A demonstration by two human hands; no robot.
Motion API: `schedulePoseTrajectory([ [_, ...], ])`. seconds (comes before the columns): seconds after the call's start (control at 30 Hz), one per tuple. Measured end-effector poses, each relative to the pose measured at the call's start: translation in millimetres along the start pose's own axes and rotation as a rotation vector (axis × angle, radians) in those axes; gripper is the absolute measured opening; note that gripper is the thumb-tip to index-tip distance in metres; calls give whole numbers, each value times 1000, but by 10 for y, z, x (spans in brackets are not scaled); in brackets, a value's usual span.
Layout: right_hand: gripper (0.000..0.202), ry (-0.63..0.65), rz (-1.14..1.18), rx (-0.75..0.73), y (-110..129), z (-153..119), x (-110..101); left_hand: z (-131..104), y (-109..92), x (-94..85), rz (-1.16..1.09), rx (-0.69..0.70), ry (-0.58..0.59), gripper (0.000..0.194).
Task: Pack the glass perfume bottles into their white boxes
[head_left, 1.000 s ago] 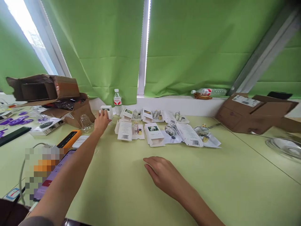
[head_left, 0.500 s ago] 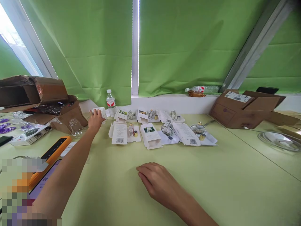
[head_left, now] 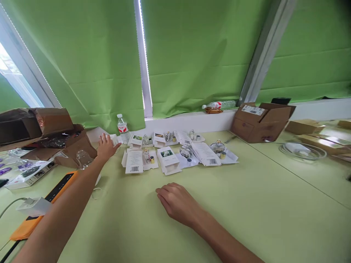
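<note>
Reaching for the white box point(head_left: 114, 138), apparently: left hand point(head_left: 105, 147) open, fingers spread at it, contact unclear; box beside bottle point(head_left: 123, 129), back of table point(head_left: 131, 219). Right hand point(head_left: 175, 201) curled closed, nothing visible in it. Lifting would call for curling left fingers round box.

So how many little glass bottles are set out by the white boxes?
6: back-left bottle, back-middle bottle, back-right bottle, front-left bottle, front-middle bottle and front-right bottle. Others may be hidden.
</note>
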State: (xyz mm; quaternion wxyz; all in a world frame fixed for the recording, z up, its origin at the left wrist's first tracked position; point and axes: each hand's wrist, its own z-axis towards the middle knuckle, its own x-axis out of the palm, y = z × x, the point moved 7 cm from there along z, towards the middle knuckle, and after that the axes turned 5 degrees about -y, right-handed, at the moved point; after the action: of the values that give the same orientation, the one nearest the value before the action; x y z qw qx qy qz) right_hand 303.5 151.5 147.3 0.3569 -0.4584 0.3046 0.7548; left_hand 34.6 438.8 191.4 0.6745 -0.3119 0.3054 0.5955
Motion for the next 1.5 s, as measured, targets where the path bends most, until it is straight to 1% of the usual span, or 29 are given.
schedulePoseTrajectory([
  [0.07,26,10,-15,6,-14,7,-20,-79,-99,-176,-46,-2,-48,79],
  [0.13,27,19,-25,19,-35,11,-42,-197,-256,-427,-97,14,-101,76],
  [0.2,28,5,-26,43,-68,12,-77,-371,-469,-756,-159,48,-167,72],
  [0.23,29,-6,-24,56,-86,10,-96,-488,-591,-974,-258,80,-249,69],
  [0.27,29,-10,-15,65,-102,8,-112,-622,-711,-1181,-348,109,-314,65],
  [0.33,28,-18,15,98,-145,2,-140,-924,-969,-1526,-478,187,-376,55],
  [0.37,28,-23,35,119,-171,-2,-153,-1080,-1087,-1652,-537,212,-384,49],
  [0.4,29,-28,53,143,-201,-6,-166,-1230,-1211,-1726,-601,242,-353,44],
  [0.43,30,-32,66,164,-231,-8,-177,-1370,-1326,-1757,-675,259,-305,38],
  [0.47,31,-34,73,181,-261,-10,-188,-1498,-1432,-1745,-755,264,-244,31],
  [0.5,31,-36,75,196,-293,-11,-199,-1611,-1537,-1676,-827,256,-145,25],
  [0.53,31,-37,77,208,-326,-12,-209,-1712,-1644,-1544,-882,232,5,23],
  [0.57,31,-40,80,222,-362,-13,-220,-1804,-1722,-1403,-934,183,129,24],
  [0.63,30,-48,86,251,-438,-18,-244,-1968,-1862,-1107,-985,115,363,30],
  [0.67,29,-51,90,264,-475,-22,-253,-2019,-1905,-1009,-984,112,404,35],
  [0.73,30,-56,91,295,-549,-36,-269,-2074,-1927,-864,-971,107,435,40],
  [0.8,32,-57,87,325,-609,-51,-277,-2091,-1890,-782,-940,111,442,41],
  [0.9,34,-48,87,347,-648,-63,-269,-2084,-1782,-740,-859,126,428,36],
  [1.0,33,-28,95,347,-625,-57,-242,-2063,-1699,-724,-747,136,383,28],
  [1.1,33,-3,98,349,-582,-43,-209,-2058,-1690,-668,-636,146,360,34],
  [1.2,33,16,79,386,-586,-39,-190,-2071,-1720,-604,-559,167,373,39],
  [1.3,34,9,13,502,-722,-74,-224,-2086,-1734,-586,-526,195,389,41],
  [1.43,35,-45,-135,774,-1107,-242,-396,-2095,-1716,-589,-523,220,412,41],
  [1.5,35,-71,-196,904,-1313,-365,-510,-2103,-1715,-576,-472,246,433,40],
])
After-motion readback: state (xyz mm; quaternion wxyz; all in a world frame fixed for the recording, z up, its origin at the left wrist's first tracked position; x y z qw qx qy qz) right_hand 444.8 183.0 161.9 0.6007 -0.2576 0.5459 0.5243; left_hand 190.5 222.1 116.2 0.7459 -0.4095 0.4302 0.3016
